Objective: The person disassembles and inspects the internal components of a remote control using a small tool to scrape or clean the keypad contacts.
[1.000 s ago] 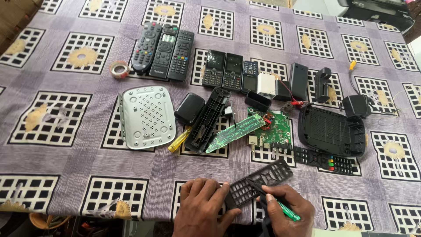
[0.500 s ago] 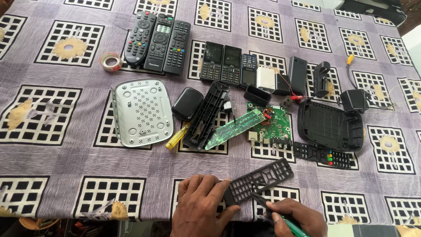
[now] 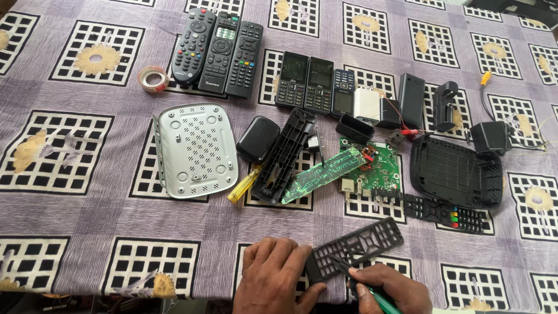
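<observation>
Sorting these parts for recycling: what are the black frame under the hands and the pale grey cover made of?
The black remote front frame looks like matte moulded plastic, with thin ribs around open button holes. The pale grey vented cover seems plastic too, with a soft sheen and moulded slots, though painted metal cannot be ruled out.

A home repair spot is suggested: a worktop covered by a purple flower-patterned tablecloth [image 3: 87,232], with opened black plastic remote shells [image 3: 285,156] and green circuit boards [image 3: 372,168] at centre frame.

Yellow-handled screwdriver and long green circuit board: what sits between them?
Head view: an open black plastic remote shell lies between the yellow-handled screwdriver and the long green circuit board.
</observation>
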